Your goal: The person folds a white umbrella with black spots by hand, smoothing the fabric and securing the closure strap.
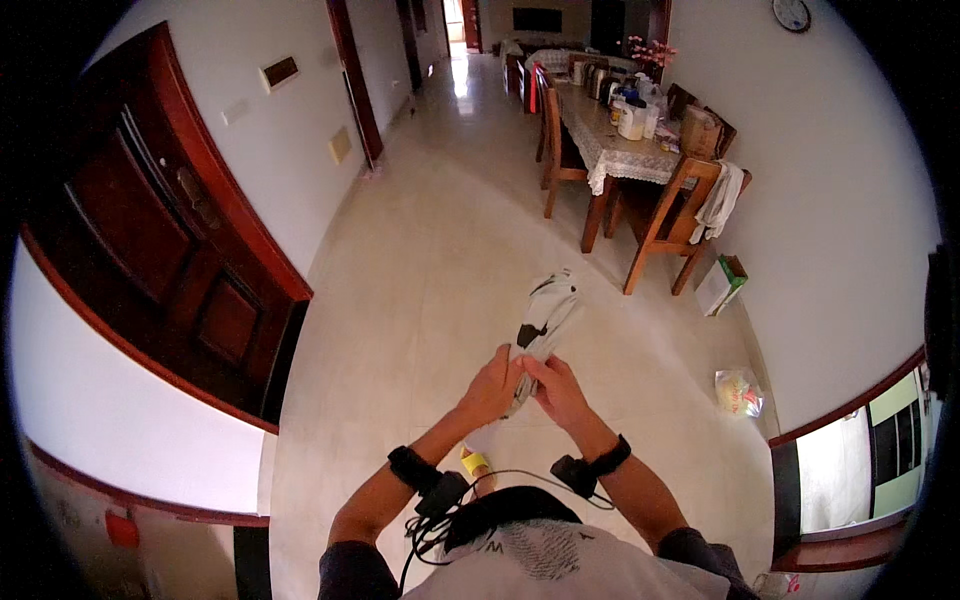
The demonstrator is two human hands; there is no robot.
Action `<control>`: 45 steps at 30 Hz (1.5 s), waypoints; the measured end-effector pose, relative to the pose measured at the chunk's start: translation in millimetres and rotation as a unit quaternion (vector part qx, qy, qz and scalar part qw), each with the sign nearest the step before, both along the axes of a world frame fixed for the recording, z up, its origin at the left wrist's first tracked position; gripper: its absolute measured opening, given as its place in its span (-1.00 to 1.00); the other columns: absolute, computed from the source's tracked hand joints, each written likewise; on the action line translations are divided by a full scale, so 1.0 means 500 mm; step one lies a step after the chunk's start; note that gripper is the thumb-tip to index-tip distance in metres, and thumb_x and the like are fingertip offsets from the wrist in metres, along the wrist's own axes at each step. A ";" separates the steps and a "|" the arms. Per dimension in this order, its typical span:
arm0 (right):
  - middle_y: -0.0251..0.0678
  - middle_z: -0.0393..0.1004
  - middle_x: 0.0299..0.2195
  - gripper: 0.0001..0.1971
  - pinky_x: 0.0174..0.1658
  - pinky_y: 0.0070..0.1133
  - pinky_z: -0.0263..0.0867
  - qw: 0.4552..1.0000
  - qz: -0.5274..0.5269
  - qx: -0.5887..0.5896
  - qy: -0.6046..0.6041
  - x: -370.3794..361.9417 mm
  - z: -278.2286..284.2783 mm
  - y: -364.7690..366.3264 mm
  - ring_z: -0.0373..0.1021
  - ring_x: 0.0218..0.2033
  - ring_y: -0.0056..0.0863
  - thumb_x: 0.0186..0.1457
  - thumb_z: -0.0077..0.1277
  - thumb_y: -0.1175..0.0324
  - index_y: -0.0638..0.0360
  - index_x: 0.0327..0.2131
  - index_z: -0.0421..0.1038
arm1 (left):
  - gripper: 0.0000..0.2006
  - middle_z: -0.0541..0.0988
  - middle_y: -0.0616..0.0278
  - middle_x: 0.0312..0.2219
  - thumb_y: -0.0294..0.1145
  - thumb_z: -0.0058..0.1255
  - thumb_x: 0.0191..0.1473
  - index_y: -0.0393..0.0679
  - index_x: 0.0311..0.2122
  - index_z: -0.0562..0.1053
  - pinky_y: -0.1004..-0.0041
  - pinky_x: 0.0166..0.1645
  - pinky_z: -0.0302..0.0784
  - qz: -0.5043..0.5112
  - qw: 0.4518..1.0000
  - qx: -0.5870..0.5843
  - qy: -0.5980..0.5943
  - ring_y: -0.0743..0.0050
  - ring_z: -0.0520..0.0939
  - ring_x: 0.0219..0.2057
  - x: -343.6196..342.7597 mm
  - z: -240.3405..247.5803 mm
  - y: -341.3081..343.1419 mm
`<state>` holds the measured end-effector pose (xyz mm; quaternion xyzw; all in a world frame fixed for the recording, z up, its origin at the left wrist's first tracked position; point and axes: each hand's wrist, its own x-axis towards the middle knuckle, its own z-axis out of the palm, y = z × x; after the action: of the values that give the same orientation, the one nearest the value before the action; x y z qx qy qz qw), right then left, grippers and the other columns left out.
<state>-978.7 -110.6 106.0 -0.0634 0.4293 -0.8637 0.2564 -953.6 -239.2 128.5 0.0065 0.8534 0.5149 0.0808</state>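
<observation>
Both my hands grip a pale, long pleated bundle with black patches that looks like a loosely furled umbrella (545, 318), held out in front of my body above the floor. My left hand (492, 385) is closed on it from the left, fingers wrapped round the fabric. From the other side my right hand (556, 388) holds it, with its thumb near the left hand's thumb. The wide end points away from me and slightly right. A narrower part hangs below my hands, partly hidden by them.
A dining table (615, 150) with a lace cloth, bottles and jars stands far right, with wooden chairs (675, 220) around it. Along the right wall are a green-and-white box (722, 285) and a plastic bag (738, 393). A dark wooden door (140, 200) is at left. A yellow slipper (473, 461) shows below.
</observation>
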 end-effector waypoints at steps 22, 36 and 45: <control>-0.18 0.32 -0.37 -0.66 -0.29 -0.50 0.24 0.995 -0.089 0.026 -0.047 -0.725 0.008 -0.195 0.29 -0.36 -0.38 -0.07 -0.23 0.21 0.30 -0.28 0.18 | -0.40 0.19 0.17 -0.14 0.02 -0.26 -0.10 -0.14 -0.01 0.00 0.24 -0.10 0.17 -0.120 0.938 0.287 -0.153 0.31 0.16 -0.08 -0.717 0.009 -0.283; -0.20 0.29 -0.42 -0.66 -0.23 -0.38 0.23 0.985 -0.039 -0.145 -0.087 -1.227 0.056 -0.327 0.27 -0.34 -0.30 -0.11 -0.12 0.24 0.27 -0.30 0.14 | -0.67 0.27 0.32 -0.70 -0.24 -0.15 -0.12 -0.26 -0.29 0.21 0.66 -0.75 0.04 -0.116 0.849 0.440 -0.269 0.66 0.19 -0.81 -1.110 0.055 -0.361; -0.30 0.31 -0.41 -0.76 -0.29 -0.51 0.25 0.975 -0.074 -0.188 -0.094 -1.584 -0.145 -0.397 0.28 -0.38 -0.47 -0.07 -0.17 0.23 0.18 -0.36 0.26 | -0.72 0.29 0.37 -0.71 -0.28 -0.13 -0.14 -0.21 -0.32 0.22 0.64 -0.70 0.21 -0.166 0.960 0.138 -0.179 0.69 0.27 -0.74 -1.459 -0.006 -0.433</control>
<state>-1770.8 -309.2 33.6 0.0026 0.2367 -0.9475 0.2148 -1682.9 -455.5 125.6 0.0672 0.7324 0.6001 0.3146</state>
